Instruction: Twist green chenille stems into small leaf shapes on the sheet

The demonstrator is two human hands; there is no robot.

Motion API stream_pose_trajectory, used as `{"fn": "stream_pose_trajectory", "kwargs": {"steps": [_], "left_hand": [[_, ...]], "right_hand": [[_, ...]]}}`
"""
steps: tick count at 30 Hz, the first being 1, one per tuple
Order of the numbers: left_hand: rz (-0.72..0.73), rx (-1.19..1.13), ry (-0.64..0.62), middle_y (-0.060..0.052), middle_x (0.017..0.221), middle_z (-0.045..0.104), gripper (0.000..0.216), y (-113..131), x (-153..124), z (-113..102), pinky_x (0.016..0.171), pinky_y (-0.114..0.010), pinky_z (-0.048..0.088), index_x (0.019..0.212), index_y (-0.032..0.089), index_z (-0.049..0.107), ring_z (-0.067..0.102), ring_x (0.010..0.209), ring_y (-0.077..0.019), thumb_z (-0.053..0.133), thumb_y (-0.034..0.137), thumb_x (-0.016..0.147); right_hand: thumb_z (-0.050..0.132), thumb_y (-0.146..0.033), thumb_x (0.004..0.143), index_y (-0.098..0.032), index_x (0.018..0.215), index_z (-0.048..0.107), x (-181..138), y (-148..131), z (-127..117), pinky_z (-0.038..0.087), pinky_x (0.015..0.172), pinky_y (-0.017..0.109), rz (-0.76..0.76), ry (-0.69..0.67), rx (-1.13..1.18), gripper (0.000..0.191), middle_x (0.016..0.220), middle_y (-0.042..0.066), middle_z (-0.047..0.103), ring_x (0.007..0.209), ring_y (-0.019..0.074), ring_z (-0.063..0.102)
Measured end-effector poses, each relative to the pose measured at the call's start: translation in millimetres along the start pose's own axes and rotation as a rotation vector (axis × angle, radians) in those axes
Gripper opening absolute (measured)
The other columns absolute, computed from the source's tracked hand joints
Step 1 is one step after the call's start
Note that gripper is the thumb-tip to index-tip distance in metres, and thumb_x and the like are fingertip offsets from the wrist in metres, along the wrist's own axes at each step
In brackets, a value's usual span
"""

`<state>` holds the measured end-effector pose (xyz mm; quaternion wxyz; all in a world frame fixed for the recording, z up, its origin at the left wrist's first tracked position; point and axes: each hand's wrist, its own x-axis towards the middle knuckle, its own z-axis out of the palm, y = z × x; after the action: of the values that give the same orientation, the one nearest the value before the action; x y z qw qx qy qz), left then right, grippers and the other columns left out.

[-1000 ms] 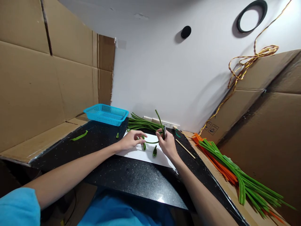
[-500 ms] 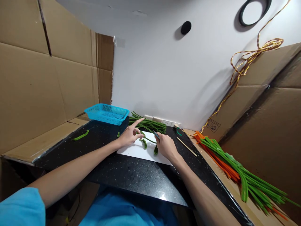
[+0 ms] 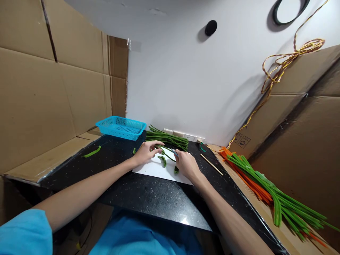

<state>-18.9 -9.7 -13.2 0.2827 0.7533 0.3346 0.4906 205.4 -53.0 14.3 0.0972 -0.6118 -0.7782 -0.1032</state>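
My left hand (image 3: 146,153) is at the left of a white sheet (image 3: 148,169), its fingers curled around the end of a thin green chenille stem (image 3: 169,156). The stem runs right towards my right hand (image 3: 186,163). My right hand is closed around a small grey-blue tool (image 3: 174,152); its tip points up and left, and its kind cannot be made out. A curled green chenille leaf (image 3: 163,162) lies on the sheet between my hands. Another dark green looped piece (image 3: 176,169) is beside my right hand. Behind them rests a bundle of dark green stems (image 3: 170,138).
A blue plastic basket (image 3: 120,128) stands at the back left of the black table (image 3: 148,193). A bent green strip (image 3: 92,152) lies below it. To the right are a wooden stick (image 3: 211,164), green chenille stems (image 3: 268,187) and orange ones (image 3: 249,182). Cardboard (image 3: 58,102) walls the left.
My left index finger, stretched up and outward before, has bent down towards the stem. The tool tip in my right hand has shifted slightly left. The loose pieces stay put.
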Motion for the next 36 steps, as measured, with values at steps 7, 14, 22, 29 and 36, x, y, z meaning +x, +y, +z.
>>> {"fn": "stream_pose_trajectory", "kwargs": {"steps": [7,14,22,29,36], "left_hand": [[0.103,0.086,0.006,-0.006,0.086,0.079,0.028,7,-1,-1,0.058,-0.024,0.044,0.117,0.016,0.079,0.056,0.06,-0.0127,0.071,0.028,0.092],[0.143,0.095,-0.058,-0.01,0.092,0.079,0.027,2,0,-3,0.063,-0.026,0.046,0.112,0.013,0.081,0.063,0.069,-0.0157,0.065,0.029,0.097],[0.065,0.049,-0.099,-0.009,0.084,0.073,0.031,-2,4,-6,0.064,-0.027,0.045,0.112,0.012,0.081,0.06,0.069,-0.0154,0.06,0.031,0.099],[-0.053,-0.035,-0.025,-0.011,0.095,0.074,0.035,-7,6,-7,0.057,-0.024,0.043,0.109,0.011,0.082,0.056,0.067,-0.0132,0.066,0.039,0.095],[-0.28,-0.328,0.027,0.0,0.064,0.059,0.05,-8,3,2,0.04,-0.021,0.026,0.117,0.008,0.079,0.034,0.045,-0.0056,0.077,0.047,0.087]], "right_hand": [[0.048,-0.02,0.107,-0.021,0.106,0.066,1,2,2,0.033,0.063,0.031,-0.023,0.031,-0.034,0.018,0.105,0.008,0.079,0.091,0.0254,0.074],[0.05,-0.028,0.108,-0.021,0.102,0.067,3,3,3,0.032,0.064,0.031,0.001,0.022,0.01,0.02,0.1,0.01,0.079,0.091,0.0266,0.075],[0.058,-0.034,0.104,-0.022,0.092,0.065,5,10,4,0.03,0.061,0.029,0.073,0.109,0.17,0.019,0.089,0.009,0.076,0.076,0.0238,0.069],[0.069,-0.05,0.095,-0.019,0.087,0.071,12,23,9,0.038,0.061,0.027,-0.067,0.204,0.637,0.032,0.067,-0.001,0.063,0.061,0.0159,0.055],[0.076,-0.041,0.093,-0.025,0.145,0.059,0,14,1,0.053,0.088,0.033,-0.239,0.303,0.392,0.057,0.135,0.01,0.067,0.102,0.0238,0.07]]}}
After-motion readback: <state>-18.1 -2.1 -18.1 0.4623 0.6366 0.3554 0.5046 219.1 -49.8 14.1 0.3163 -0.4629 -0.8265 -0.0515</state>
